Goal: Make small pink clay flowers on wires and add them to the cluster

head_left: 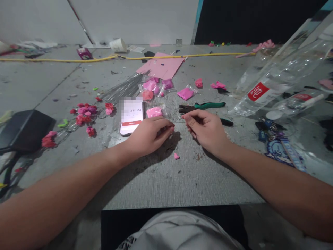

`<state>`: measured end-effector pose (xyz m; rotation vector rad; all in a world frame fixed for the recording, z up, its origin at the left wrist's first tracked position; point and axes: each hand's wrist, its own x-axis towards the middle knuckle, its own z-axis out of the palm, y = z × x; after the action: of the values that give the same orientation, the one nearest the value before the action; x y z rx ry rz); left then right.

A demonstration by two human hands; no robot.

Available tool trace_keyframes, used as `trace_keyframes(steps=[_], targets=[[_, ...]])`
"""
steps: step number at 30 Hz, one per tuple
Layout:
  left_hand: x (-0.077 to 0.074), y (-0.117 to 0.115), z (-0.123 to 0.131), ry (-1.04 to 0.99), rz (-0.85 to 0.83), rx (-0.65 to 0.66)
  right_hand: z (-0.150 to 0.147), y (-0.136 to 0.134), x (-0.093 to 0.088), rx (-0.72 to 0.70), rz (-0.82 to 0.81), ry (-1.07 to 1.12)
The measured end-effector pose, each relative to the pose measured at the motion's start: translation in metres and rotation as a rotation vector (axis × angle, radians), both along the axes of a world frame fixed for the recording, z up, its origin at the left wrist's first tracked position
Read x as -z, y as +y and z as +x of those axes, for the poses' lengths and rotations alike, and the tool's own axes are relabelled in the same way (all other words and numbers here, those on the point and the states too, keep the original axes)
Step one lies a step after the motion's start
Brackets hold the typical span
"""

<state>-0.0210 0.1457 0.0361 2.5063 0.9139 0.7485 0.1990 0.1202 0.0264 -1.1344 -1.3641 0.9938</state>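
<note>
Grey tabletop (166, 184) with phone (131, 116), green-handled pliers (209, 105), pink packets (185, 93) and pink scrap (176, 156) on it.

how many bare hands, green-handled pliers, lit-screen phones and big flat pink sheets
bare left hand and bare right hand: 2
green-handled metal pliers: 1
rectangular phone with lit screen: 1
big flat pink sheet: 1
total: 5

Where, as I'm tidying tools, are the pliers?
In the head view, the pliers lie right of centre, just beyond the right hand, partly hidden by it.
</note>
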Motion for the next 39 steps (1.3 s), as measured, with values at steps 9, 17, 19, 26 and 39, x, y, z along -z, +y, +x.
trace_keyframes(steps=[9, 17, 19, 26, 39], targets=[[-0.009, -0.011, 0.005, -0.447, -0.941, -0.087, -0.004, -0.003, -0.005, -0.064, -0.009, 0.091], [-0.004, -0.009, 0.005, -0.514, -1.231, 0.058, -0.001, -0.011, -0.003, -0.137, 0.176, -0.101], [-0.005, -0.009, 0.006, -0.487, -1.229, 0.077, 0.000, -0.013, -0.004, -0.234, 0.241, -0.130], [-0.007, -0.009, 0.006, -0.427, -1.212, 0.088, -0.001, -0.017, -0.007, -0.327, 0.336, -0.227], [-0.005, -0.009, 0.007, -0.534, -1.270, 0.067, -0.003, -0.019, -0.008, -0.259, 0.464, -0.280]])
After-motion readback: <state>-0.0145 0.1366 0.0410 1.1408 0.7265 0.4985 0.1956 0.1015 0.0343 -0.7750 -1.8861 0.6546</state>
